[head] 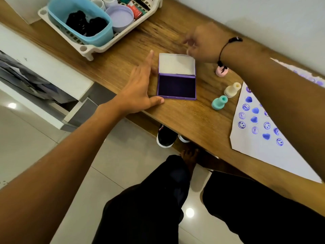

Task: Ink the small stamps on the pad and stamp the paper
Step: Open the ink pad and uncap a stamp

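A purple ink pad (pixel 176 86) lies open on the wooden table, its white-lined lid (pixel 176 64) standing up at the back. My left hand (pixel 140 88) rests flat against the pad's left side, fingers apart, thumb at its front corner. My right hand (pixel 200 44) hovers blurred just behind the lid's right corner, fingers loosely curled and holding nothing that I can see. Three small stamps stand to the right of the pad: pink (pixel 221 71), cream (pixel 232 89) and teal (pixel 219 102). The white paper (pixel 260 152), covered with several blue hearts and smiley prints, lies at the right under my right forearm.
A white rack (pixel 88 48) at the back left holds a blue tub (pixel 98 36), a lilac round box (pixel 121 18) and small items. The table's front edge runs diagonally; below it are my dark trousers, a bare foot and a shoe (pixel 166 136).
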